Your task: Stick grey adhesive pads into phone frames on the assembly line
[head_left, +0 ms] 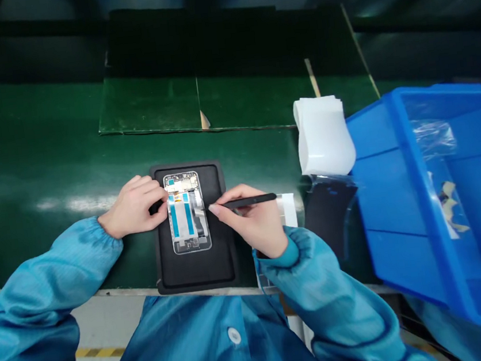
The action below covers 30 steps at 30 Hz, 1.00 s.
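Observation:
An opened smartphone (181,217), its inner parts and blue strips showing, lies face down on a black tray (199,271). My left hand (137,207) is curled at the phone's left edge, thumb and index finger against the frame; whether anything small is between the fingertips is hidden. Black tweezers (251,200) are pinched in my right hand (258,220). Their tip points left and reaches the right side of the phone, near a dark flex strip (197,208).
On the right stand a stack of white sheets (324,136) and a large blue bin (392,198) with clear plastic and scraps inside. A dark film-like sheet (329,214) lies before the stack. Green boards (240,99) cover the far bench (45,139).

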Tool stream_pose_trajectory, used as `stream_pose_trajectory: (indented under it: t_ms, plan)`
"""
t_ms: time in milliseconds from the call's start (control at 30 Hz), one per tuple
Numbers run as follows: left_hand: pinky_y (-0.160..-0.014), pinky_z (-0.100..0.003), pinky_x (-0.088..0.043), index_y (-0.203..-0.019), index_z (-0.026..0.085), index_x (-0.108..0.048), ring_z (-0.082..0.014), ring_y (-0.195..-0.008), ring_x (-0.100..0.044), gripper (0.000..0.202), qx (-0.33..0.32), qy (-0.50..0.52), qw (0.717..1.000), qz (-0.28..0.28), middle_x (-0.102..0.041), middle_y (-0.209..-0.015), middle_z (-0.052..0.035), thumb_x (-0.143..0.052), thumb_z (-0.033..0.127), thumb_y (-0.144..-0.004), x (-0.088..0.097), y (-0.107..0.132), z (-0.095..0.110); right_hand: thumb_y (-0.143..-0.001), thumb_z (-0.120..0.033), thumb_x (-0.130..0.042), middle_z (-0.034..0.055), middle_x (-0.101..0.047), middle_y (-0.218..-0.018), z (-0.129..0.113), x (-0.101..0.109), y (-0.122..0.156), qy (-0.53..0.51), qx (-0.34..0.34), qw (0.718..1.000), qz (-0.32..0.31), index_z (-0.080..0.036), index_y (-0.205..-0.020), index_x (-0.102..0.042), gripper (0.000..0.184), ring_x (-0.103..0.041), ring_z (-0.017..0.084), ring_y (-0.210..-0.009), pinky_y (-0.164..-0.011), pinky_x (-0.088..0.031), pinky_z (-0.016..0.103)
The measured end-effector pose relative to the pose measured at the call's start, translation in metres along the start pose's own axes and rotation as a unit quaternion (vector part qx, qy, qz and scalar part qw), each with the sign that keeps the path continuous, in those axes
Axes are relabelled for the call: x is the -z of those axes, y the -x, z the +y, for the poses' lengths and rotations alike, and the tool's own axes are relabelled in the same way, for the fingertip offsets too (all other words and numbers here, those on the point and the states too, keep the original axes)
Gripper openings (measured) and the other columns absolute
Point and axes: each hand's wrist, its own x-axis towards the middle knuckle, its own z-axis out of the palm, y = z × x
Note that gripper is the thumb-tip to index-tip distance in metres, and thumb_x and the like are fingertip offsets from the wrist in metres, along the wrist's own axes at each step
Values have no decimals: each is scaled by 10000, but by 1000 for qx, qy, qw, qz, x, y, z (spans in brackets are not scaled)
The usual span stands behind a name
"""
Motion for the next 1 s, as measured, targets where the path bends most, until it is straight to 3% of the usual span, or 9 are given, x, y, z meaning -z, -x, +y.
stream_pose_trajectory:
  t_ms: [133,233,1000]
  plan:
    - [-633,-330,-331,-817,189,-611,-166,-675,-476,127,-12,-2,1000,23,-543,-686,-5,-526,243,-894,-6,3,-4,-784,-301,-784,4,-671,-695,-2,-27,-20,4,2,1000,-18,-202,-766,-672,151,-586,134,-564,-510,-483,251]
    - [-627,-332,-325,-822,181,-618,-167,-679,-472,161,-19,-4,999,37,-544,-699,-11,-504,241,-920,-7,4,-3,-783,-299,-783,4,-668,-684,-1,-36,-26,17,0,1000,-23,-199,-767,-674,148,-593,139,-571,-516,-486,256]
    - [-617,-340,-327,-782,170,-617,-175,-686,-443,194,-11,-1,999,45,-521,-702,-26,-497,219,-926,-11,3,0,-816,-296,-771,5,-687,-682,-2,-33,-23,92,15,995,-24,-220,-791,-694,111,-620,150,-567,-485,-489,250]
